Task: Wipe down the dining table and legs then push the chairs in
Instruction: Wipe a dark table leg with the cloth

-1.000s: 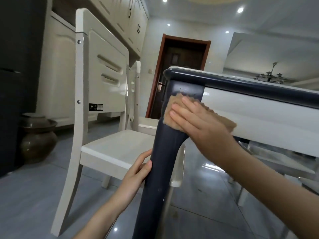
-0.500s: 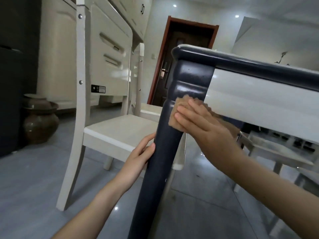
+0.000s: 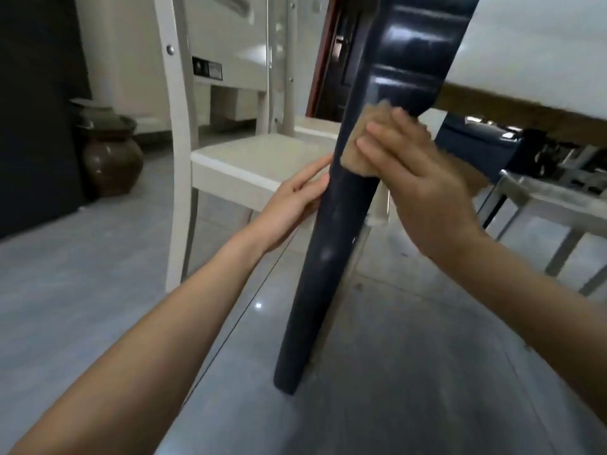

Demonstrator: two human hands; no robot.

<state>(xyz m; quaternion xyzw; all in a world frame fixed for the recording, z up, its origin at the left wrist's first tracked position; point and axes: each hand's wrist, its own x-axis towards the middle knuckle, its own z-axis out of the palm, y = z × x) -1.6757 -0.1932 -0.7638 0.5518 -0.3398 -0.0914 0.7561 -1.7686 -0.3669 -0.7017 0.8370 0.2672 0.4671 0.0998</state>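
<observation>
Grey glossy floor (image 3: pixel 98 290) runs under everything, and the foot of the dark leg (image 3: pixel 328 257) stands on it near the middle of the view. Your right hand (image 3: pixel 423 192) lies flat with its fingers straight, pressing a tan cloth (image 3: pixel 358 156) against the upper part of that leg, just below where it widens toward the table (image 3: pixel 525 44); the cloth shows at your fingertips and under your palm, and your thumb is hidden. Your left hand (image 3: pixel 292 205) is relaxed and holds nothing, its straight fingers resting on the left side of the leg, a little lower than the cloth. Just behind that hand is a white chair (image 3: pixel 249 162), its seat's front corner close to the leg and its back rising toward the top edge of the view. Past the chair, at the far left, a brown jar (image 3: pixel 108 152) sits on the floor beside a dark wall. Behind the leg you can see part of a dark door (image 3: pixel 335 60) in a reddish frame. To the right, under the table's white side, a pale seat (image 3: pixel 542 198) stands well apart from the leg.
</observation>
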